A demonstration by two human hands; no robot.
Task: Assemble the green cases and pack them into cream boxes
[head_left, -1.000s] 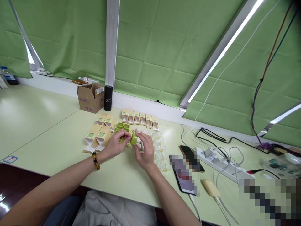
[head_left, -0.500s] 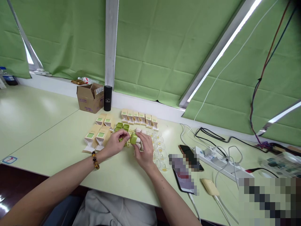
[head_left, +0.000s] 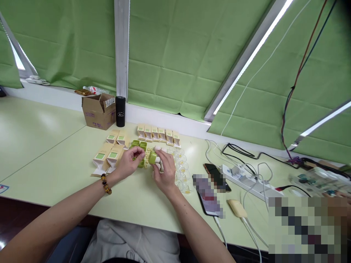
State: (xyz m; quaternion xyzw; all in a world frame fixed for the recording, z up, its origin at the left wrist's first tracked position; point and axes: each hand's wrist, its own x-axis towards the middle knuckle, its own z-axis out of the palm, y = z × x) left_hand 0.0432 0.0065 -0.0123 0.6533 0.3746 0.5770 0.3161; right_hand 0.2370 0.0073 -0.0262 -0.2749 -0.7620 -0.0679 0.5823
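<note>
My right hand [head_left: 165,171] is closed around a small green-and-white container [head_left: 154,157], its green end turned towards my left hand. My left hand [head_left: 129,162] has thumb and fingers pinched together, a short gap left of the container. Whatever the pinch holds is too small to make out. Partly hidden behind my left hand are several green square cups [head_left: 140,145]. Small yellowish pieces [head_left: 148,152] lie between the hands. Beside my right hand stand rows of clear plastic cups [head_left: 182,166] with yellow spots, and white pieces [head_left: 159,148] show just behind it.
Cream cartons with green labels stand left [head_left: 100,157] and in a back row [head_left: 155,134]. A brown cardboard box [head_left: 95,114] and black tumbler [head_left: 120,112] are behind. To the right lie two phones [head_left: 208,197], a power strip [head_left: 246,182], cables and a yellow case [head_left: 237,209].
My left fingertips have drawn back from the green end of the container, widening the gap. My right hand keeps its hold. The whole view has shifted slightly.
</note>
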